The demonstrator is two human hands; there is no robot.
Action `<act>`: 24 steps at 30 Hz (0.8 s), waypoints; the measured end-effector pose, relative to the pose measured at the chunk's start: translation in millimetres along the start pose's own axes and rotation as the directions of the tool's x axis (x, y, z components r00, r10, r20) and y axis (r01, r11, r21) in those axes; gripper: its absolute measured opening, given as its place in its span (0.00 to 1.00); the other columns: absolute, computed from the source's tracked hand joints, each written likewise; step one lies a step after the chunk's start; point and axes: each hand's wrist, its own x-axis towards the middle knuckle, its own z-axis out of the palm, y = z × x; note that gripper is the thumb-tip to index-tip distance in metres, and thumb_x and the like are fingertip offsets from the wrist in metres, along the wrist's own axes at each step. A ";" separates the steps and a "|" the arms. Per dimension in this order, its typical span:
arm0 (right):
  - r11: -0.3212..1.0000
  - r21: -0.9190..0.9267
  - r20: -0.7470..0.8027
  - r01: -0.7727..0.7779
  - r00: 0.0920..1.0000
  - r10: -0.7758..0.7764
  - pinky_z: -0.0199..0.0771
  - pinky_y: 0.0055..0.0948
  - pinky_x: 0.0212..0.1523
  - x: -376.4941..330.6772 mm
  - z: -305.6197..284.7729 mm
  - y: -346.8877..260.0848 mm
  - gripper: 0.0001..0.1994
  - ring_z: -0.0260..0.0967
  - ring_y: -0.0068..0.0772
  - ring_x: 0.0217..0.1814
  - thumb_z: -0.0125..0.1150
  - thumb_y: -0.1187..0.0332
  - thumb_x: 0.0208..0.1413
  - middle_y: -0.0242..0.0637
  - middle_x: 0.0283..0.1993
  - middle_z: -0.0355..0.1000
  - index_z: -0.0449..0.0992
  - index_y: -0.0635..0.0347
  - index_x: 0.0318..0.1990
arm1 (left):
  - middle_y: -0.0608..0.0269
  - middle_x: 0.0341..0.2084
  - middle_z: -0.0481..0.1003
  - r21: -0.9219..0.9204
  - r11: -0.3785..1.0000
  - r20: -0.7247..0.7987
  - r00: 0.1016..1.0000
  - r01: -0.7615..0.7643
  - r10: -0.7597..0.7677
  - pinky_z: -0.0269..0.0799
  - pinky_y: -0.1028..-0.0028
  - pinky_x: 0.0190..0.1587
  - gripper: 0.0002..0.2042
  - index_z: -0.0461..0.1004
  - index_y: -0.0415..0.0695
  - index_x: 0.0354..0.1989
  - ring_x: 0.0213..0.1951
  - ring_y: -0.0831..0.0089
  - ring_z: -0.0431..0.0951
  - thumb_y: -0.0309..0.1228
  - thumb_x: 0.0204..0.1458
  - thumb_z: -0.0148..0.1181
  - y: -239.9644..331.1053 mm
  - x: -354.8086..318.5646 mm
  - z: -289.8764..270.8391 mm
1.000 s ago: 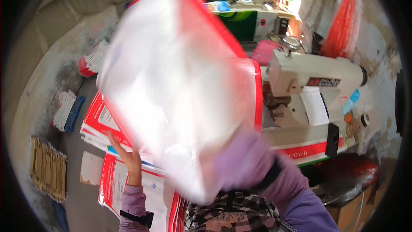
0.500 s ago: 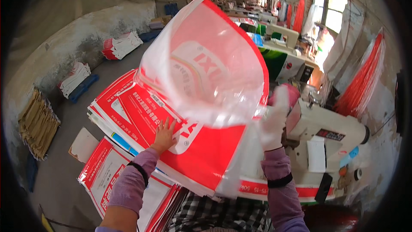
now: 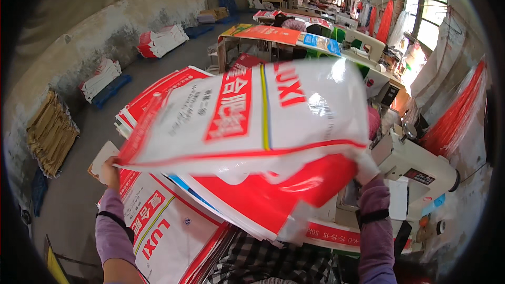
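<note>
A large white and red woven sack (image 3: 252, 121) hangs spread out flat in front of me, blurred by motion. My left hand (image 3: 109, 171) grips its near left corner. My right hand (image 3: 369, 174) is mostly hidden behind the sack's right edge and holds that side up. Under the sack lies a stack of the same red and white sacks (image 3: 168, 226) reaching toward my lap. A white sewing machine (image 3: 415, 165) stands just right of my right hand.
More sack stacks (image 3: 158, 42) and a pile of brown sheets (image 3: 50, 134) lie on the grey floor along the left wall. Work tables (image 3: 294, 34) with coloured sacks and other machines run back toward the windows. Red sacks (image 3: 455, 113) hang at the right.
The sack has swung from an upright, billowing position down to a flat spread. My left hand has moved out to the left with its corner, and the right hand has dropped lower.
</note>
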 end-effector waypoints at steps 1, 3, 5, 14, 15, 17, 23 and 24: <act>0.988 -0.123 0.050 -0.093 0.994 0.099 0.74 0.24 0.46 -9.1 19.7 17.6 0.13 0.74 0.21 0.46 0.58 0.68 0.61 0.31 0.47 0.77 0.79 0.64 0.49 | 0.53 0.42 0.79 0.243 0.969 -0.118 0.990 -0.046 0.076 0.73 0.65 0.45 0.17 0.77 0.46 0.50 0.46 0.62 0.79 0.36 0.54 0.51 -41.8 4.4 -21.7; 0.979 -0.204 0.269 -0.001 0.961 0.057 0.68 0.25 0.57 -27.0 27.2 38.9 0.18 0.69 0.21 0.54 0.62 0.70 0.59 0.30 0.53 0.74 0.74 0.64 0.56 | 0.52 0.51 0.72 -0.285 0.906 -0.135 0.923 0.313 -0.361 0.69 0.58 0.52 0.22 0.67 0.50 0.59 0.54 0.58 0.72 0.42 0.57 0.49 -53.7 -7.1 16.1; 0.998 0.000 0.275 -0.069 0.959 0.066 0.67 0.25 0.58 -47.0 35.8 56.9 0.21 0.67 0.22 0.57 0.61 0.74 0.57 0.31 0.57 0.72 0.71 0.66 0.59 | 0.53 0.64 0.59 -0.809 0.195 0.384 0.750 0.555 -0.539 0.61 0.48 0.59 0.33 0.51 0.55 0.69 0.65 0.52 0.60 0.56 0.59 0.45 -55.8 -37.5 43.1; 0.646 -0.627 0.190 0.436 0.890 -0.415 0.75 0.33 0.45 -140.9 98.2 48.5 0.23 0.75 0.41 0.40 0.75 0.71 0.40 0.40 0.39 0.75 0.76 0.61 0.48 | 0.58 0.65 0.61 -0.815 -0.225 0.576 0.789 0.534 -0.215 0.62 0.57 0.63 0.38 0.55 0.47 0.68 0.65 0.59 0.61 0.62 0.57 0.43 176.7 -140.1 14.9; 0.651 -0.627 0.177 0.428 0.892 -0.416 0.75 0.33 0.45 -141.0 97.1 43.6 0.23 0.75 0.41 0.40 0.75 0.71 0.40 0.40 0.39 0.75 0.76 0.61 0.48 | 0.58 0.64 0.62 -0.812 -0.216 0.575 0.804 0.541 -0.148 0.64 0.59 0.62 0.34 0.56 0.46 0.68 0.63 0.59 0.63 0.56 0.59 0.48 163.8 -124.4 0.7; 0.423 -0.683 0.319 0.595 0.765 -0.560 0.73 0.37 0.51 -139.1 102.7 13.4 0.24 0.71 0.44 0.45 0.72 0.70 0.37 0.39 0.44 0.75 0.78 0.56 0.47 | 0.55 0.60 0.66 -0.852 0.308 0.378 0.905 0.423 -0.197 0.71 0.62 0.57 0.30 0.58 0.42 0.66 0.59 0.60 0.69 0.40 0.58 0.58 84.7 -85.2 8.7; -0.025 -0.494 0.726 0.869 0.396 -0.561 0.74 0.39 0.50 -155.6 105.4 -18.9 0.12 0.69 0.35 0.44 0.60 0.72 0.35 0.35 0.35 0.72 0.77 0.57 0.33 | 0.50 0.54 0.71 -0.719 0.358 0.550 0.802 0.596 -0.232 0.73 0.63 0.54 0.25 0.61 0.36 0.61 0.55 0.60 0.73 0.32 0.57 0.57 15.8 17.6 6.7; -0.036 -0.489 0.698 0.871 0.367 -0.615 0.74 0.39 0.50 -152.7 114.9 -8.9 0.08 0.69 0.34 0.44 0.60 0.69 0.35 0.34 0.33 0.72 0.75 0.57 0.27 | 0.50 0.54 0.71 -0.716 0.304 0.574 0.778 0.628 -0.255 0.73 0.63 0.54 0.24 0.62 0.36 0.61 0.54 0.59 0.74 0.34 0.58 0.55 20.2 21.8 7.6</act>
